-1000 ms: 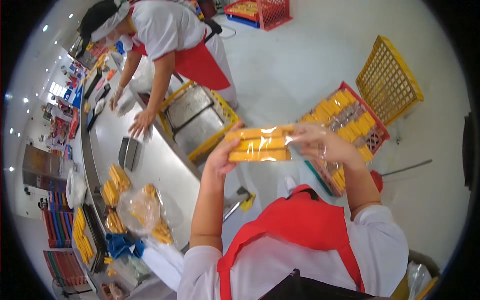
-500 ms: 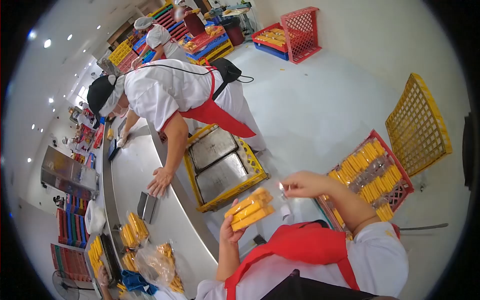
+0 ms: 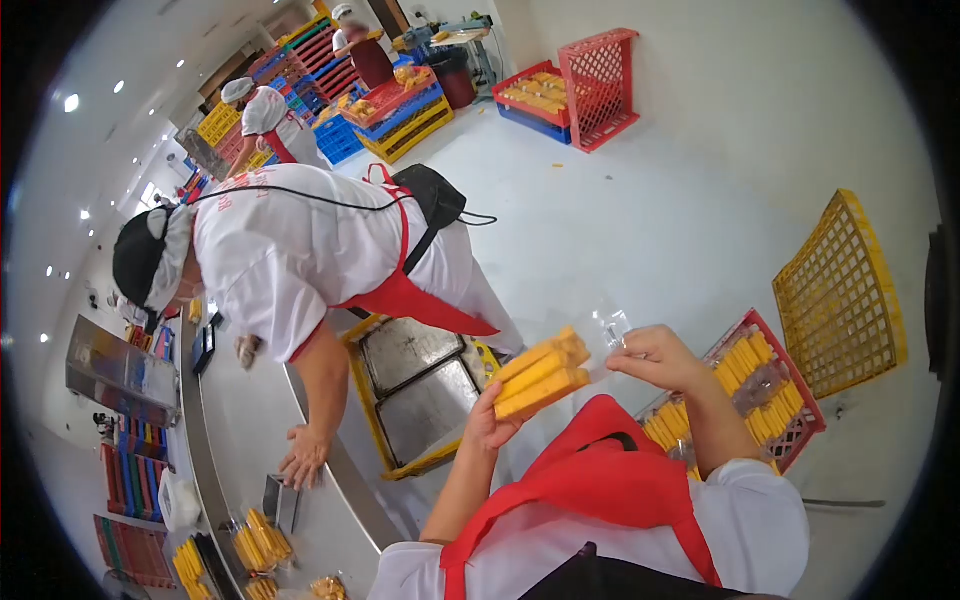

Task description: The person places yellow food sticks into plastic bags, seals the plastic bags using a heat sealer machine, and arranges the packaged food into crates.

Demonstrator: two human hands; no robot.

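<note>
A clear pack of yellow sticks is held up in front of my red apron. My left hand is wrapped round its lower left end. To the right, my right hand pinches the loose clear end of the plastic bag, which stands out beyond the sticks. Below my right arm lies a red crate filled with similar packs of yellow sticks.
A co-worker leans over the steel table at the left, one hand flat near a metal tin. A yellow crate with trays sits beside the table. An upright yellow crate stands at the right.
My left hand has raised the pack and moved it right, nearer my right hand. My right hand, earlier against the pack, now pinches the bag's end. The view has turned, and the co-worker leans further over.
</note>
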